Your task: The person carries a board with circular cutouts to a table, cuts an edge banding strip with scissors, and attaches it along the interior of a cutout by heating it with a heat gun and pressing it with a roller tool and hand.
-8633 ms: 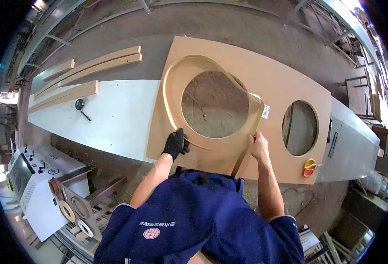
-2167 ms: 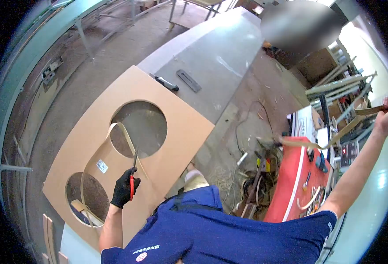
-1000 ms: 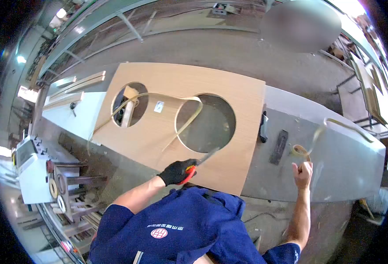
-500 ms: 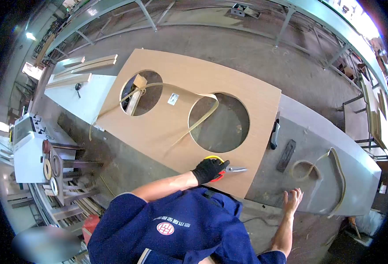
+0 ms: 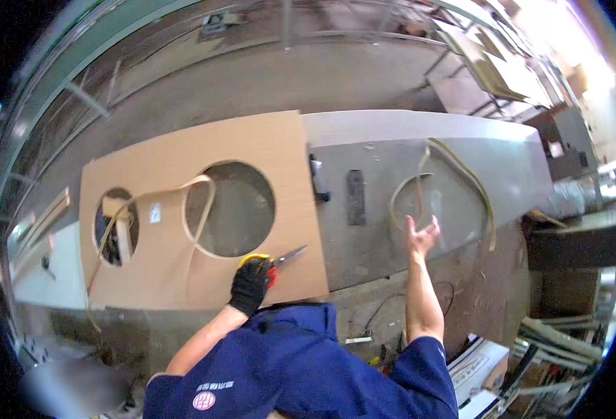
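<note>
My left hand point(image 5: 250, 286), in a black glove, is closed around a pair of scissors point(image 5: 292, 256) with yellow and red handles. The scissors lie over the near right corner of a light-brown board point(image 5: 294, 195) with two round holes, blades pointing right. My bare right hand point(image 5: 422, 237) has its fingers apart and holds nothing visible. It hovers at the near side of a looped, thin edging strip point(image 5: 477, 183) on the grey tabletop point(image 5: 385, 244). Another pale strip point(image 5: 206, 202) curls across the board and its holes.
A black-and-grey cutter-like tool point(image 5: 318, 178) lies beside the board's right edge, with a dark flat block point(image 5: 356, 197) right of it. Light wooden strips point(image 5: 49, 216) rest at the far left. A metal frame point(image 5: 287, 28) runs behind, and a cardboard box point(image 5: 479, 370) stands near my right side.
The view has turned to the right. My right hand has reached forward to the looped strip, fingers still apart. My left hand keeps the scissors, whose blades now tilt upward.
</note>
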Motion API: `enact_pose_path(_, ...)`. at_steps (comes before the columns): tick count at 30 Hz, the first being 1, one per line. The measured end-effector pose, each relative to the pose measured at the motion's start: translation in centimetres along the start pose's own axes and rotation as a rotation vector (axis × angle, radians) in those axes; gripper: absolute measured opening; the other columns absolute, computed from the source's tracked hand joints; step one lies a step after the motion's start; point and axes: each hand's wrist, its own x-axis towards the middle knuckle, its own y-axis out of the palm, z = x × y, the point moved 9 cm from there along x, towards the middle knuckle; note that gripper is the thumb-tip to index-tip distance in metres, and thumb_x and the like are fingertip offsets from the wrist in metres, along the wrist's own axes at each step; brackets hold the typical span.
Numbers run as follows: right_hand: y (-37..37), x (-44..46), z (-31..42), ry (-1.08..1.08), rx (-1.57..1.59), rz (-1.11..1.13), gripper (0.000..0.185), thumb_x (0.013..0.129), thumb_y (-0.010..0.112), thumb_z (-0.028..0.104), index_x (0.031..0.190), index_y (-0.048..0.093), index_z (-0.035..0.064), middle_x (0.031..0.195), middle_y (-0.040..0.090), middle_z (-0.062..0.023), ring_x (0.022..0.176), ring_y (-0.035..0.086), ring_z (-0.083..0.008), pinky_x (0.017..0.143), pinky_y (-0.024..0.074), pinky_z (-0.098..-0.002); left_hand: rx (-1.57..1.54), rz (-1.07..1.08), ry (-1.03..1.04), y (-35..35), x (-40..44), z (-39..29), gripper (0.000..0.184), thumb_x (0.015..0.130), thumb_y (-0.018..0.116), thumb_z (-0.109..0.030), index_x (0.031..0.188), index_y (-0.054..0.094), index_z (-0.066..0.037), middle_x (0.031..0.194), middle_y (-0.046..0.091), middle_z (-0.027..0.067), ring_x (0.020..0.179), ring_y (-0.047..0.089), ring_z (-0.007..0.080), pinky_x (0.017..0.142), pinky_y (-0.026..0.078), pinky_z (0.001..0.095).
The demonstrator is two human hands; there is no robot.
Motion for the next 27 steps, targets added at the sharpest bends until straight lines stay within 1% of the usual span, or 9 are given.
enact_pose_path(5, 3.1, 2.6, 1.2, -0.042, 0.058, 0.234, 0.098, 0.08, 0.074, 0.064, 0.151, 0.038, 0.0082, 0.151, 0.041, -0.0218, 0.14, 0.04, -0.0391, 0.113, 0.0349, -0.0511, -0.142, 0.154, -0.19, -0.5, 0.5, -0.4, 0.027, 0.084, 0.068, -0.017, 0.108, 0.068, -0.004, 0.098, 0.068, 0.0193, 0.098, 0.065, 0.0376, 0.087, 0.052, 0.0461)
enact_pose_path(8, 6.7, 4.3, 2.5, -0.298, 0.066, 0.12, 0.049, 0.085, 0.065, 0.017, 0.134, 0.059, 0.009, 0.125, 0.066, -0.016, 0.103, 0.068, -0.0327, 0.087, 0.0561, -0.0415, -0.233, 0.027, -0.076, -4.2, 0.6, -1.4, 0.035, 0.087, 0.061, -0.018, 0.118, 0.068, -0.006, 0.114, 0.069, 0.0194, 0.104, 0.065, 0.0379, 0.094, 0.052, 0.0463)
enact_pose_path(9, 7.3, 4.3, 2.8, -0.389, 0.052, 0.118, 0.045, 0.089, 0.057, 0.009, 0.134, 0.058, 0.0053, 0.125, 0.067, -0.0168, 0.099, 0.07, -0.0327, 0.084, 0.0569, -0.0403, -0.302, 0.147, -0.281, -3.6, 0.2, -0.4, 0.038, 0.086, 0.06, -0.017, 0.122, 0.066, -0.006, 0.117, 0.069, 0.0179, 0.108, 0.064, 0.0371, 0.097, 0.051, 0.0461)
enact_pose_path(11, 10.5, 5.2, 1.5, -0.564, 0.171, 0.089, 0.05, 0.093, 0.053, 0.005, 0.143, 0.051, 0.0036, 0.133, 0.064, -0.0164, 0.116, 0.064, -0.0317, 0.097, 0.0518, -0.0388, 0.048, 0.078, -0.128, -4.6, -1.8, 0.1, 0.041, 0.088, 0.062, -0.02, 0.127, 0.065, -0.008, 0.124, 0.066, 0.018, 0.112, 0.062, 0.0351, 0.098, 0.049, 0.0468)
enact_pose_path(16, 10.6, 8.2, -2.6, -0.235, -0.078, 0.129, 0.063, 0.098, 0.06, 0.034, 0.143, 0.043, -0.0057, 0.142, 0.051, -0.0275, 0.131, 0.049, -0.0414, 0.111, 0.0389, -0.0472, 0.23, -0.087, -0.116, -12.1, -7.5, 1.9, 0.02, 0.09, 0.058, -0.022, 0.099, 0.068, -0.007, 0.098, 0.068, 0.0164, 0.091, 0.065, 0.0342, 0.077, 0.052, 0.0463)
enact_pose_path(19, 5.8, 6.5, 1.0, -0.314, -0.138, -0.093, 0.062, 0.1, 0.057, 0.041, 0.143, 0.046, -0.0019, 0.142, 0.05, -0.0254, 0.135, 0.045, -0.039, 0.114, 0.0352, -0.0487, 0.167, 0.025, -0.62, -14.6, -12.7, 6.9, 0.022, 0.093, 0.062, -0.028, 0.094, 0.068, -0.007, 0.093, 0.067, 0.014, 0.089, 0.064, 0.036, 0.076, 0.052, 0.0469)
enact_pose_path(22, 1.6, 2.0, 7.9, -0.375, -0.088, -0.187, 0.059, 0.101, 0.056, 0.041, 0.143, 0.047, 0.0, 0.142, 0.049, -0.0241, 0.136, 0.044, -0.0381, 0.114, 0.0343, -0.0502, 0.075, -0.004, -0.782, -14.8, -18.1, 11.4, 0.03, 0.093, 0.064, -0.029, 0.112, 0.067, -0.006, 0.105, 0.067, 0.0181, 0.097, 0.064, 0.0372, 0.079, 0.053, 0.0469)
enact_pose_path(25, -1.1, -5.3, 17.8, -0.513, 0.11, -0.113, 0.054, 0.1, 0.059, 0.035, 0.141, 0.048, 0.0009, 0.143, 0.049, -0.0237, 0.137, 0.043, -0.0383, 0.113, 0.034, -0.0515, -0.103, -0.361, -0.704, -19.0, -20.1, 12.7, 0.046, 0.092, 0.065, -0.027, 0.133, 0.058, -0.007, 0.117, 0.064, 0.0222, 0.105, 0.063, 0.0386, 0.086, 0.052, 0.0468)
enact_pose_path(27, -0.9, -12.4, 23.9, -0.593, 0.245, 0.034, 0.051, 0.1, 0.061, 0.029, 0.14, 0.049, 0.0007, 0.143, 0.048, -0.0237, 0.138, 0.042, -0.0387, 0.113, 0.0336, -0.0523, 0.108, -0.26, -0.641, -21.0, -21.7, 16.3, 0.055, 0.09, 0.068, -0.025, 0.139, 0.052, -0.005, 0.126, 0.061, 0.0241, 0.114, 0.06, 0.04, 0.096, 0.049, 0.0483)
